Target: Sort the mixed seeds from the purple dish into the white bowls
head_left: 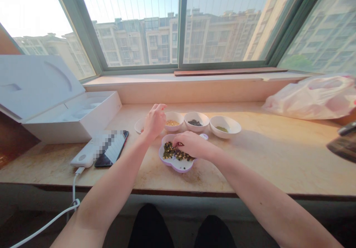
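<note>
My right hand [190, 144] is over a lilac-rimmed, lobed tray [180, 169], its fingers bent together among the mixed dark, green and yellow beans [168, 151]. What lies between those fingertips is hidden. My left hand [155, 121] hovers behind the tray with curled fingers, partly covering a white bowl [137, 126] at the left end of a row; whatever it holds does not show. Beside it stand a bowl of yellow kernels [172, 123], a bowl of black beans [195, 123] and a bowl of small green beans [222, 129].
To the left are an open white box [97, 116], a white power bank [85, 158] with a cable [74, 186] and a black phone [109, 155]. A plastic bag [311, 97] lies at the right rear, and a dark object [343, 144] at the right edge. Windows rise behind the counter [267, 159].
</note>
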